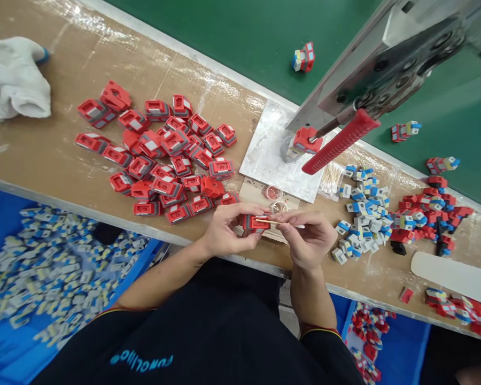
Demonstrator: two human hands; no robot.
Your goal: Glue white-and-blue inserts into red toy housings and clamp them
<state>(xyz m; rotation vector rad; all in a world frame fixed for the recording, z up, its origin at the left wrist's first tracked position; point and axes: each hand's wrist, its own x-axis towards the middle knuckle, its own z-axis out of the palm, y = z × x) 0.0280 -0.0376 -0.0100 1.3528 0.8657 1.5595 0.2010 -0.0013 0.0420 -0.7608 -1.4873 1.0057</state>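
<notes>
My left hand (226, 231) pinches a small red and grey plastic toy part (256, 226), with its recessed side facing up. Between the fingertips of my right hand (313, 239) is a cotton swab (276, 221). One end of its thin stick meets the red part's recess, and a white tip shows near my right fingers. Just beyond my hands, two small round pots (273, 192) sit on a piece of cardboard (250, 193). A hand press with a red lever (340, 141) stands behind them, a red and white toy (304, 140) under its rod.
Many red parts (176, 141) lie at left near a white glove (16, 77). Bagged swabs (331, 179), white-blue parts (364, 214) and red pieces (425, 211) are at right. Toys dot the green surface (240, 32). Blue bins (138, 272) stand below the table edge.
</notes>
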